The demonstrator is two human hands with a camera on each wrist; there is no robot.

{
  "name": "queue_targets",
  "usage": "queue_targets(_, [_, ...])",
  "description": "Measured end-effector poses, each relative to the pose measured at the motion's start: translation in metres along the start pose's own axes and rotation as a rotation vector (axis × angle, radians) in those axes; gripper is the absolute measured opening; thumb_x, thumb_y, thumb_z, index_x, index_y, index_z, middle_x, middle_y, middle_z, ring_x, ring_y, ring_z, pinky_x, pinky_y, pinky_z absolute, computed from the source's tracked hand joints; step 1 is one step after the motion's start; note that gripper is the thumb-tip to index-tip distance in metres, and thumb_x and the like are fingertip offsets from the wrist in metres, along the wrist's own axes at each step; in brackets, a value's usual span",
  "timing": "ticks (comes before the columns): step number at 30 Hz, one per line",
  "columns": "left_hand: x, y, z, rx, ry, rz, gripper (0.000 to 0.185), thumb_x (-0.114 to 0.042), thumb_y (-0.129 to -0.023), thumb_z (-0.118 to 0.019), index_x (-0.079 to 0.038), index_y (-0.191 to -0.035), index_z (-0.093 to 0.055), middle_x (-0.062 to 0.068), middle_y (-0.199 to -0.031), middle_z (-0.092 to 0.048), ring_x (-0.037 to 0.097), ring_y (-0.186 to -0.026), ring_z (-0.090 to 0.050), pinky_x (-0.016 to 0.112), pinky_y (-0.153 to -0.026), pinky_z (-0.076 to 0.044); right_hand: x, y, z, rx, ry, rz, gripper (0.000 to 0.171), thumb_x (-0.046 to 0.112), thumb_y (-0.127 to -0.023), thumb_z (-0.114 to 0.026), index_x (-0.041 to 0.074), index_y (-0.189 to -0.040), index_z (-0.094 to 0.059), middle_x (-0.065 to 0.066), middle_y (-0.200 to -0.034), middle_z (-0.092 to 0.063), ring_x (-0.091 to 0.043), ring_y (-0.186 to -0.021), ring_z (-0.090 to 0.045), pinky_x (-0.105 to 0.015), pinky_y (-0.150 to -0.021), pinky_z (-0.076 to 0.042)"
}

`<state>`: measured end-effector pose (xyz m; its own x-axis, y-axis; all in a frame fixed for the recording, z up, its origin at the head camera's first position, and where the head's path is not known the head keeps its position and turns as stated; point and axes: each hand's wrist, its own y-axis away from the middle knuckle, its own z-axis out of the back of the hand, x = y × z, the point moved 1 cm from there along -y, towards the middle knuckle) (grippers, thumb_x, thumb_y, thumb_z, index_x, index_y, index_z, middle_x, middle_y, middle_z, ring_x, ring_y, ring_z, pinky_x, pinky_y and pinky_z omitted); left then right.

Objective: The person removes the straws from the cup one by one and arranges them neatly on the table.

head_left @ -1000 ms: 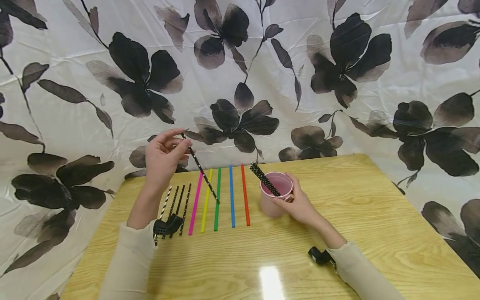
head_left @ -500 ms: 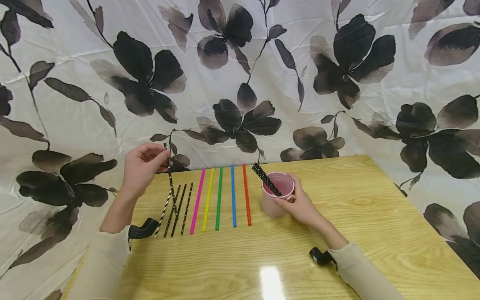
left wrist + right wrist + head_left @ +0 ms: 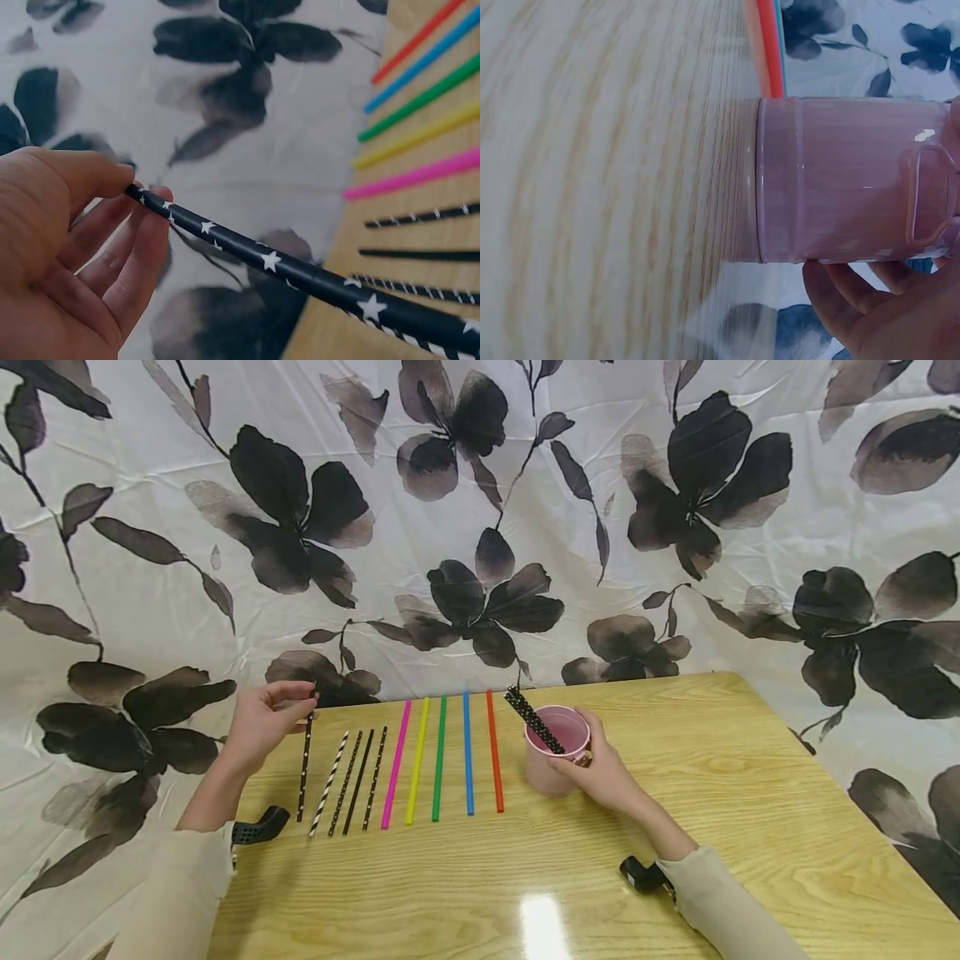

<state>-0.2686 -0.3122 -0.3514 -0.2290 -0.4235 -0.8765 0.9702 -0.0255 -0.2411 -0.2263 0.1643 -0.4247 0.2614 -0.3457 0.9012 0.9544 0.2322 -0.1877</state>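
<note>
Seen from the head cam: a person's two sleeved arms reach over a wooden table [image 3: 570,877], w/ a pink cup [image 3: 553,760] as the centre mark. Nearest, the right hand [image 3: 600,772] wraps its fingers round the cup's right side, gripping it; the wrist cam shows fingertips [image 3: 840,292] curled under the cup wall by a moulded handle. The cup stands upright on the table, w/ dark dotted straws [image 3: 532,720] leaning out of it toward the left. Left of the cup, flat on the table & side by side: orange [image 3: 494,752], blue [image 3: 467,753], green [image 3: 438,758], yellow [image 3: 417,762] & pink straws [image 3: 394,765], then three dark patterned ones and a b/w striped straw [image 3: 328,785]. Farthest left of the cup, the left hand [image 3: 258,722] pinches the top end of a black star straw [image 3: 304,768] betw. thumb & fingers, its lower end down by the table just beside the striped one. Behind the cup, past the table's far edge, hangs a white cloth [image 3: 480,510] w/ dark flowers.
</note>
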Motion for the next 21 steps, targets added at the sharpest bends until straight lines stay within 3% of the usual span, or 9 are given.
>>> queue_targets(6, [0.031, -0.002, 0.006, 0.043, -0.082, 0.106, 0.039, -0.019, -0.096, -0.063, 0.006, -0.126, -0.059, -0.003, -0.105, -0.066, 0.003, -0.082, -0.065, 0.028, -0.07, -0.057, -0.034, -0.01, -0.004, -0.013, -0.008, 0.015, 0.088, 0.02, -0.087, -0.076, 0.014, -0.152, -0.017, -0.024, -0.143, -0.041, -0.038, -0.13, -0.042, -0.054, -0.103, -0.037])
queue_targets(10, [0.052, -0.004, 0.008, 0.047, -0.108, 0.147, 0.04, -0.021, -0.097, -0.063, 0.007, -0.126, -0.06, 0.01, -0.113, -0.064, 0.004, -0.082, -0.065, 0.03, -0.071, -0.057, -0.034, -0.012, -0.003, -0.008, -0.001, 0.033, 0.089, 0.022, -0.087, -0.076, 0.014, -0.152, -0.016, -0.021, -0.142, -0.041, -0.036, -0.13, -0.042, -0.052, -0.103, -0.038])
queue_targets(17, [0.085, -0.006, 0.007, 0.071, -0.079, 0.192, 0.04, -0.014, -0.094, -0.067, 0.011, -0.125, -0.059, 0.006, -0.101, -0.07, 0.009, -0.08, -0.068, 0.035, -0.072, -0.058, -0.037, -0.011, -0.004, -0.015, 0.005, 0.024, 0.091, 0.02, -0.086, -0.076, 0.013, -0.153, -0.015, -0.024, -0.144, -0.039, -0.039, -0.131, -0.04, -0.055, -0.104, -0.035])
queue_targets(21, [0.1, -0.009, 0.004, 0.068, -0.095, 0.203, 0.039, -0.01, -0.093, -0.068, 0.014, -0.123, -0.059, 0.014, -0.1, -0.071, 0.009, -0.076, -0.068, 0.033, -0.068, -0.058, -0.039, -0.01, -0.003, -0.013, 0.002, 0.026, 0.091, 0.019, -0.087, -0.076, 0.011, -0.153, -0.015, -0.025, -0.144, -0.039, -0.04, -0.13, -0.041, -0.055, -0.103, -0.036])
